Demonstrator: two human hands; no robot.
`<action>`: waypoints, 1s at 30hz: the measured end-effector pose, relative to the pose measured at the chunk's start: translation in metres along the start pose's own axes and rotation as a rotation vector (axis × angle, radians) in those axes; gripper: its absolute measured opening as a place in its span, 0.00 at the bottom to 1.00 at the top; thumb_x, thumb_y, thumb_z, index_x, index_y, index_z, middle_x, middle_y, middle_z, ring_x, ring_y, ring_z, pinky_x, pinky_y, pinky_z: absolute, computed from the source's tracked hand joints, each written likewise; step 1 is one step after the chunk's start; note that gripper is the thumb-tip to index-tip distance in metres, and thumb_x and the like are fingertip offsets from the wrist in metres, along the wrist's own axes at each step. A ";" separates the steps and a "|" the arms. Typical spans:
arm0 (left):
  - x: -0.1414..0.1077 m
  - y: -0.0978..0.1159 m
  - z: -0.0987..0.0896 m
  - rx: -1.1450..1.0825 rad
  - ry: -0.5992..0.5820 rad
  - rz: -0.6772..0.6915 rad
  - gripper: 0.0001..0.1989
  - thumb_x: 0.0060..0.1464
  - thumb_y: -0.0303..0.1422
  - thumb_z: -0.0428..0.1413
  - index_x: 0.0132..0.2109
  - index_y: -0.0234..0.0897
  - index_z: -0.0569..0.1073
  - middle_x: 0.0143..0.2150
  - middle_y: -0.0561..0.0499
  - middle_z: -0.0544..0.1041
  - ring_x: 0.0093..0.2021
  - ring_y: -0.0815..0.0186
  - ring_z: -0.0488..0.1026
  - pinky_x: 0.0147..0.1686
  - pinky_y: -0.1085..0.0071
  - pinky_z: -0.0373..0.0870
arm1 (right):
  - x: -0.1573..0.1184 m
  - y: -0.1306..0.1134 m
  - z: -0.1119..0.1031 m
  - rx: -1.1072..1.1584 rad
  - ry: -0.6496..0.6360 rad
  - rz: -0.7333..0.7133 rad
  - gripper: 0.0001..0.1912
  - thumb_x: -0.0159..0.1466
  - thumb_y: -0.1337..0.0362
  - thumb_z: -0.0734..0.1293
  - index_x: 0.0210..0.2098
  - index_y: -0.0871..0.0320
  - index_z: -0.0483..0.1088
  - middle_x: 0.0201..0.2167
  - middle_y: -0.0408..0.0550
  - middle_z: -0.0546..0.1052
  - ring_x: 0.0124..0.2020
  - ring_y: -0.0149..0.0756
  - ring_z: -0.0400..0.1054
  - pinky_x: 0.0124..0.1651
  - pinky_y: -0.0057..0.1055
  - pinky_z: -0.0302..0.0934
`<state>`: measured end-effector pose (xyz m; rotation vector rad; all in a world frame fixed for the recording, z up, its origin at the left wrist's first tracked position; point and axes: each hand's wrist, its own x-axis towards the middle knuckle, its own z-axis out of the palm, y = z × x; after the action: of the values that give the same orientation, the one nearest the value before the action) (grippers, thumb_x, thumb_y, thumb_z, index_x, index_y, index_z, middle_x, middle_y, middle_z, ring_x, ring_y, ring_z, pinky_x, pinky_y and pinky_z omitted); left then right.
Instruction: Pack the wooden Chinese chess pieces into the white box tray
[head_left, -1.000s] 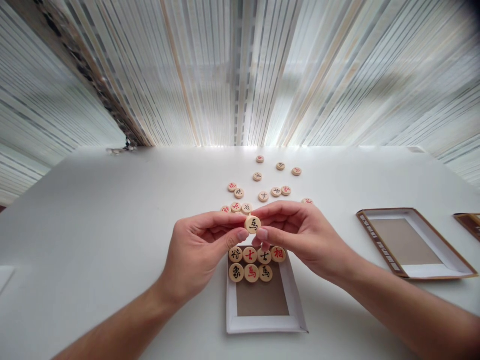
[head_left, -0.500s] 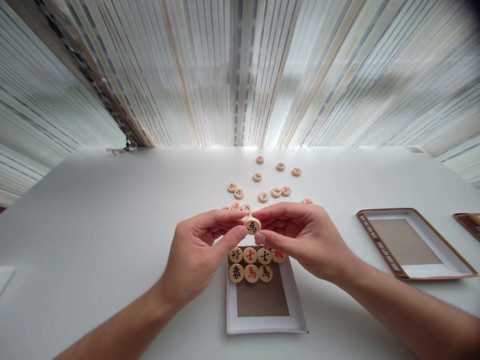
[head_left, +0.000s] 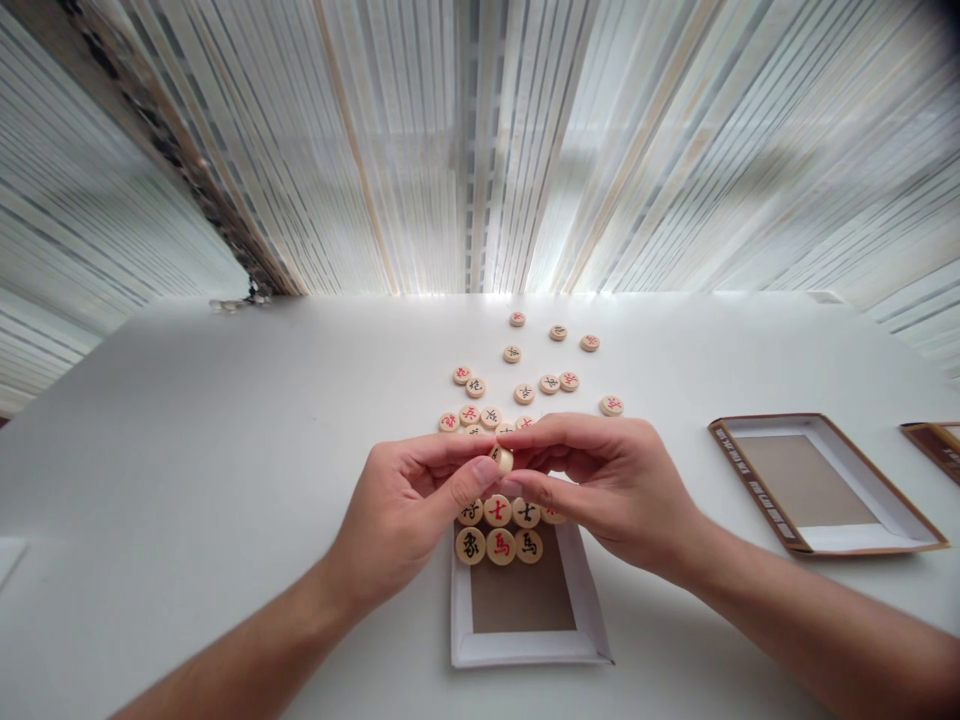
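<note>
A round wooden Chinese chess piece (head_left: 502, 460) is pinched between the fingertips of my left hand (head_left: 424, 490) and my right hand (head_left: 600, 480). Its rim faces me and its character is mostly turned out of sight. Both hands are closed on it above the far end of a shallow white cardboard tray (head_left: 532, 648). Lying face up in that tray are several pieces in rows, among them a black elephant piece (head_left: 470, 546), a red horse piece (head_left: 501, 547) and a black horse piece (head_left: 529, 546). My fingers partly cover the upper row.
Beyond my hands, several loose chess pieces (head_left: 523, 394) are scattered on the white table (head_left: 262, 450). A brown-edged box lid (head_left: 825, 485) lies at the right, with part of another brown box (head_left: 934, 440) past it. String curtains (head_left: 420, 150) hang behind the table.
The held piece has turned between my fingers, from its black horse face toward me to its rim. My hands stay over the tray, slightly closer together.
</note>
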<state>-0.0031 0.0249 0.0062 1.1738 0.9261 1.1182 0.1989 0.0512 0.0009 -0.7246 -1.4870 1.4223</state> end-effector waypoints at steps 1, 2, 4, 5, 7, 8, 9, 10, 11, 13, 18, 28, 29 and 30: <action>0.000 0.000 0.000 -0.013 -0.010 -0.015 0.10 0.61 0.35 0.70 0.49 0.42 0.89 0.46 0.44 0.90 0.45 0.57 0.88 0.50 0.65 0.86 | 0.000 0.000 0.000 -0.017 -0.008 -0.010 0.14 0.60 0.65 0.83 0.46 0.52 0.87 0.33 0.48 0.88 0.33 0.38 0.84 0.39 0.31 0.81; -0.001 0.000 -0.001 -0.020 -0.019 -0.028 0.10 0.62 0.35 0.70 0.50 0.41 0.89 0.46 0.44 0.90 0.45 0.57 0.89 0.50 0.65 0.86 | 0.000 0.000 0.000 -0.033 -0.015 -0.017 0.13 0.61 0.65 0.83 0.46 0.52 0.87 0.33 0.48 0.88 0.34 0.38 0.84 0.39 0.31 0.81; -0.002 0.000 -0.002 -0.001 -0.031 -0.039 0.11 0.63 0.36 0.68 0.50 0.40 0.89 0.44 0.44 0.90 0.43 0.58 0.88 0.49 0.65 0.86 | 0.000 -0.001 0.000 -0.062 -0.020 -0.021 0.12 0.63 0.64 0.82 0.46 0.51 0.87 0.33 0.48 0.88 0.34 0.38 0.83 0.38 0.30 0.80; -0.002 0.000 -0.002 0.026 -0.038 -0.041 0.11 0.64 0.37 0.68 0.50 0.39 0.89 0.43 0.43 0.90 0.41 0.58 0.88 0.47 0.65 0.87 | 0.001 -0.001 -0.001 -0.087 -0.014 -0.017 0.11 0.63 0.63 0.82 0.46 0.52 0.88 0.33 0.48 0.88 0.33 0.37 0.83 0.37 0.29 0.78; -0.002 0.000 -0.003 0.081 -0.057 -0.050 0.14 0.67 0.40 0.65 0.48 0.36 0.89 0.40 0.41 0.90 0.39 0.56 0.88 0.45 0.63 0.87 | 0.001 -0.001 -0.002 -0.157 0.014 0.002 0.09 0.62 0.60 0.82 0.43 0.53 0.88 0.31 0.48 0.87 0.31 0.36 0.80 0.33 0.29 0.75; -0.002 0.000 -0.003 0.092 -0.069 -0.062 0.16 0.68 0.42 0.64 0.47 0.34 0.89 0.40 0.40 0.90 0.38 0.56 0.88 0.44 0.62 0.87 | 0.002 -0.001 -0.002 -0.187 0.027 0.019 0.09 0.62 0.59 0.82 0.41 0.53 0.88 0.31 0.48 0.86 0.30 0.36 0.78 0.31 0.29 0.73; -0.001 0.000 -0.002 0.089 -0.077 -0.081 0.18 0.68 0.44 0.62 0.47 0.33 0.89 0.39 0.40 0.89 0.39 0.54 0.88 0.44 0.61 0.87 | 0.002 -0.001 -0.003 -0.205 0.033 0.043 0.10 0.62 0.57 0.82 0.40 0.54 0.88 0.30 0.49 0.86 0.29 0.36 0.76 0.30 0.30 0.72; -0.001 -0.001 -0.002 0.075 -0.082 -0.103 0.20 0.68 0.46 0.62 0.46 0.33 0.89 0.39 0.39 0.89 0.39 0.53 0.88 0.43 0.60 0.87 | 0.002 0.000 -0.004 -0.209 0.033 0.072 0.12 0.61 0.55 0.82 0.40 0.54 0.88 0.30 0.49 0.85 0.29 0.36 0.76 0.31 0.31 0.71; 0.000 -0.002 -0.002 0.055 -0.083 -0.124 0.21 0.68 0.47 0.62 0.46 0.33 0.89 0.39 0.39 0.89 0.40 0.52 0.88 0.43 0.59 0.88 | 0.002 0.000 -0.004 -0.203 0.027 0.102 0.13 0.61 0.54 0.82 0.40 0.55 0.88 0.31 0.49 0.85 0.30 0.37 0.76 0.31 0.31 0.72; 0.001 -0.003 -0.001 0.016 -0.078 -0.158 0.21 0.66 0.49 0.63 0.44 0.34 0.89 0.39 0.40 0.89 0.42 0.51 0.88 0.42 0.60 0.88 | 0.002 0.000 -0.005 -0.187 0.019 0.148 0.14 0.61 0.53 0.82 0.40 0.55 0.88 0.32 0.50 0.86 0.31 0.38 0.76 0.33 0.33 0.72; 0.001 -0.006 0.000 -0.098 -0.084 -0.190 0.19 0.67 0.47 0.63 0.44 0.35 0.88 0.39 0.40 0.89 0.41 0.53 0.88 0.42 0.62 0.88 | 0.003 -0.003 -0.004 -0.154 -0.007 0.188 0.15 0.58 0.57 0.83 0.43 0.55 0.86 0.35 0.49 0.86 0.32 0.37 0.76 0.33 0.31 0.72; -0.001 -0.005 0.003 -0.136 -0.072 -0.205 0.13 0.66 0.42 0.66 0.44 0.37 0.88 0.39 0.44 0.89 0.39 0.57 0.88 0.40 0.67 0.88 | 0.001 -0.003 0.003 -0.067 0.034 0.240 0.16 0.53 0.64 0.85 0.39 0.57 0.84 0.32 0.45 0.84 0.28 0.31 0.72 0.31 0.27 0.68; -0.001 -0.005 0.003 -0.134 -0.067 -0.203 0.13 0.65 0.42 0.66 0.45 0.37 0.88 0.39 0.44 0.90 0.38 0.58 0.88 0.40 0.68 0.88 | 0.001 -0.002 0.004 -0.062 0.048 0.237 0.15 0.53 0.65 0.86 0.38 0.57 0.83 0.31 0.44 0.83 0.27 0.30 0.71 0.30 0.26 0.67; -0.002 -0.006 0.003 -0.134 -0.064 -0.199 0.12 0.65 0.41 0.67 0.46 0.37 0.88 0.38 0.45 0.90 0.38 0.59 0.88 0.41 0.68 0.88 | 0.000 -0.002 0.004 -0.055 0.059 0.233 0.15 0.52 0.65 0.86 0.36 0.57 0.83 0.29 0.43 0.83 0.27 0.30 0.70 0.30 0.25 0.67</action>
<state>0.0006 0.0226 0.0012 0.9805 0.8838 0.9614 0.1954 0.0496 0.0029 -0.9923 -1.4362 1.5228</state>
